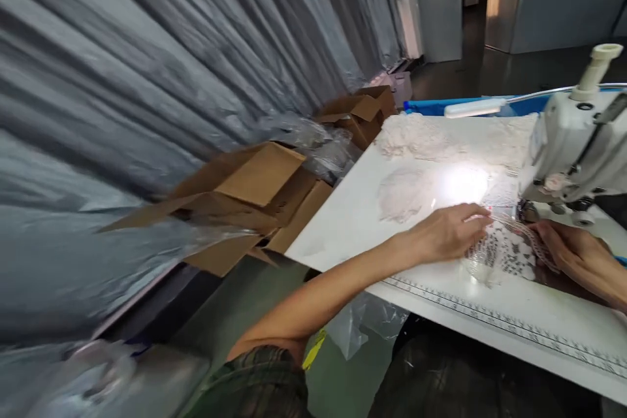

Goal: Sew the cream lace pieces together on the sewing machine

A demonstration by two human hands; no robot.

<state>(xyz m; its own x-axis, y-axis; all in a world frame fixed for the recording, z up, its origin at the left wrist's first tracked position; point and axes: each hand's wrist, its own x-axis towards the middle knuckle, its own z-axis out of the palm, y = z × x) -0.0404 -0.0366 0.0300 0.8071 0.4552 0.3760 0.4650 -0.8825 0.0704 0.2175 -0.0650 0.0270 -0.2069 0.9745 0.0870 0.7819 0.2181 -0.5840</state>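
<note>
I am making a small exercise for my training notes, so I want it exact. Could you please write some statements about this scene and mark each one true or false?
1. The right hand is nearer to the sewing machine than the left hand. True.
2. The left hand is empty. False: it holds the lace fabric.
3. A printed scale runs along the near edge of the white table. True.
4. All cartons beside the table are sealed. False: a cardboard box there has its flaps open.
5. The curtain hangs to the left of the table. True.
</note>
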